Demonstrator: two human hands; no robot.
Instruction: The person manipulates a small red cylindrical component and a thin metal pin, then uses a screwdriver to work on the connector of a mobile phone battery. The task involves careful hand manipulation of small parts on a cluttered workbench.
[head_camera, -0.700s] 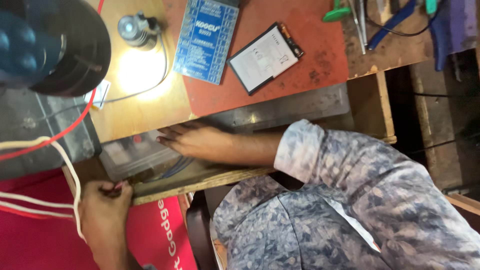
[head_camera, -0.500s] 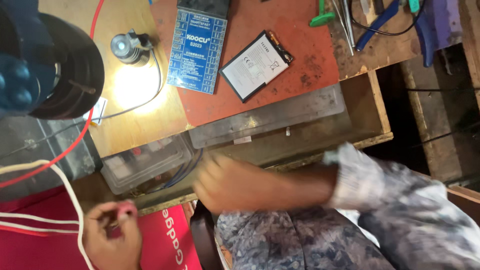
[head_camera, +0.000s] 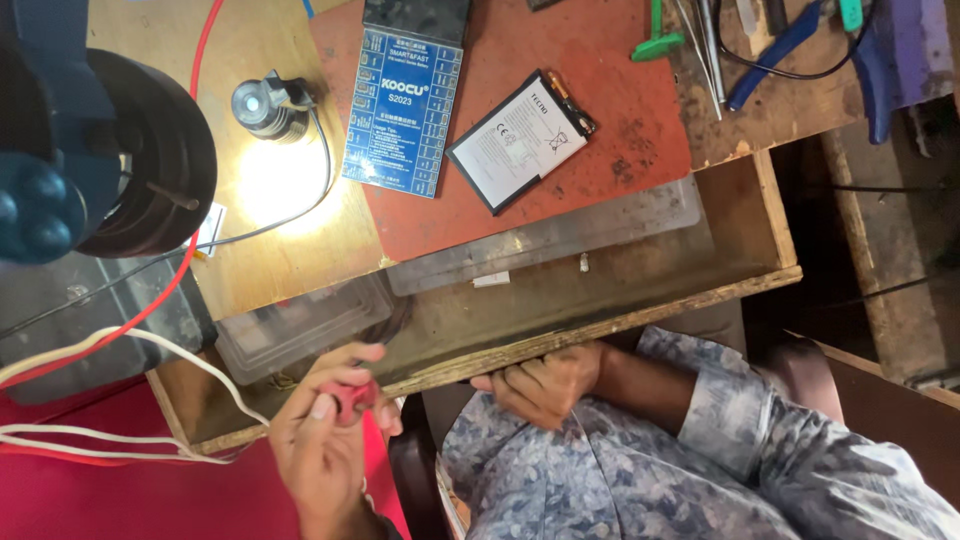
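The right hand grips the front edge of the open wooden drawer with its fingers curled over the rim from below, so it is closed on the wood and carries nothing else. The left hand sits at the drawer's left corner with its fingertips pinched shut on a small red clip, which looks like the end of one of the leads trailing off to the left, though the join is hidden behind the fingers. To my eye the drawer is being moved by its rim; doing that well means pushing or pulling squarely along its travel, keeping the fingers out of the gap under the bench, and holding the clip and the white wires clear so that nothing snags on the edge. The drawer holds a clear plastic lidded box at its left end, with dark coiled cable dimly visible inside and beside it, a long clear plastic tray along the back that seems bare, and two small pale bits lying loose on the drawer floor. Up on the bench, on the red mat, lie a flat phone battery and a blue circuit board, just beside each other.
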